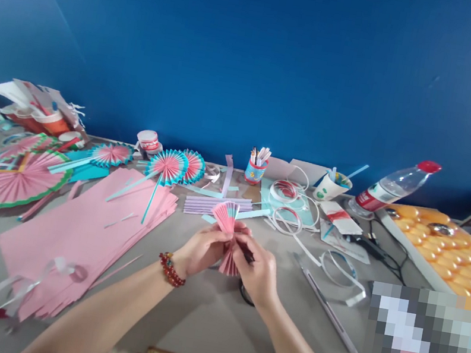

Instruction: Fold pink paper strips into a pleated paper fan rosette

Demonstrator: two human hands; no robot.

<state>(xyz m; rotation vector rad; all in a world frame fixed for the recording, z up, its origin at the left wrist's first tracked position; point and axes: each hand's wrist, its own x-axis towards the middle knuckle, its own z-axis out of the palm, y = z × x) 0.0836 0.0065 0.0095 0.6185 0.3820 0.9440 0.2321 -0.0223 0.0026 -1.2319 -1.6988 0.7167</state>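
A pleated pink paper fan is pinched at its middle between both hands, so its folds flare out above and below. My left hand, with a red bead bracelet at the wrist, is closed on its left side. From the right, my right hand grips the same folded paper, and its fingers hide part of the middle. Under my right hand shows a black loop, mostly covered. A stack of pink paper sheets lies to the left. Behind the hands lie rolled purple paper strips.
Finished pink paper fans lie at the back left. Along the wall stand a pen holder, a paper cup and a tilted bottle. White tape coils, a metal cutter and an orange bubbled pad lie right.
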